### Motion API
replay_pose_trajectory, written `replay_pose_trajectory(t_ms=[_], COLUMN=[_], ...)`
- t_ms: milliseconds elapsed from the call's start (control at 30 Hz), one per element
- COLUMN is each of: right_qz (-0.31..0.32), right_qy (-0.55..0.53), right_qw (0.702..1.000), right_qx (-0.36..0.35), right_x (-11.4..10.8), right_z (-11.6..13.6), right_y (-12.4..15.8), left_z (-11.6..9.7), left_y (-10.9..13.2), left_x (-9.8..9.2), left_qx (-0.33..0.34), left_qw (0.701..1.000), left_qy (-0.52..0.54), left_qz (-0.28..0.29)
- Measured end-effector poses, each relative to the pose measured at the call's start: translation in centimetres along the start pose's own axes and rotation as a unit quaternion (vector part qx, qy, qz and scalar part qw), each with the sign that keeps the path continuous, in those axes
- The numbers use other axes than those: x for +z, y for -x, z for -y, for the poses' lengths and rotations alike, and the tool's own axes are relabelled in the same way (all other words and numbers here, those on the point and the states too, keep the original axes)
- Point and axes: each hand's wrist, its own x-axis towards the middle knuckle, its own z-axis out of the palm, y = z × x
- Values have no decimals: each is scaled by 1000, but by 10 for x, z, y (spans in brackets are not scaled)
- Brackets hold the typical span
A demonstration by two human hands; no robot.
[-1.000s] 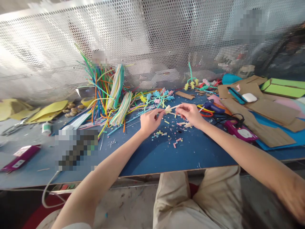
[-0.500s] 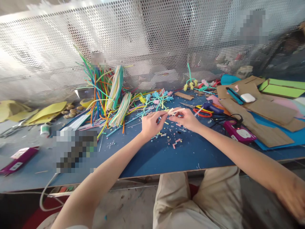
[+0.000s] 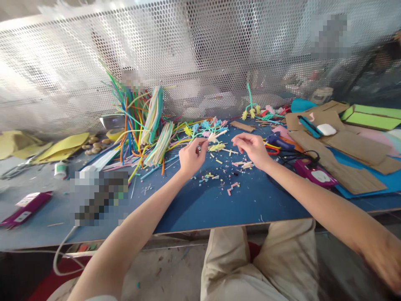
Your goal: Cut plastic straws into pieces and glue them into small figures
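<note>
My left hand (image 3: 191, 155) is pinched around the lower end of a cream pipe-cleaner flower piece (image 3: 216, 136), whose short branches point up and to the right. My right hand (image 3: 251, 149) hovers a little to the right, apart from that piece. Its fingers are loosely curled, with nothing visible between them. Below and between the hands lie a pale yellow pipe-cleaner piece (image 3: 217, 147) and cream clippings (image 3: 246, 164). Behind my left hand are blue and pink pipe-cleaner flowers (image 3: 213, 124) on green stems.
Bundled pipe cleaners (image 3: 152, 115) stand at the back left. Orange-handled scissors (image 3: 273, 147) and a blue glue gun (image 3: 282, 142) lie right of my right hand, near a purple device (image 3: 315, 172) and cardboard pieces (image 3: 357, 146). A perforated metal screen (image 3: 206, 62) rises behind the table.
My hands have moved apart. The cream piece, earlier between both hands, is now in my left hand alone, and my right hand has let go and shifted right.
</note>
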Motion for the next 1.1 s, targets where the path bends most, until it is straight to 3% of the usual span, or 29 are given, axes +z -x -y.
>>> replay_pose_trajectory(t_ms=[167,400,633,800,1100], right_qz=[-37,53,91,57,-71], right_qy=[36,101,85,84,61], right_qw=[999,993,992,995,995], right_qx=[1,4,16,-7,-41], right_x=[-4,6,8,5,4], right_z=[-2,-5,-4,-5,-1], right_y=[-3,5,7,5,5], left_z=[3,-22,-22,-14,-6], left_y=[-1,9,11,7,7], left_x=[2,4,5,4,5], left_qx=[2,58,107,73,44], left_qw=[1000,997,993,996,997], left_qy=[-14,-12,-14,-6,-4], left_qz=[4,42,45,51,59])
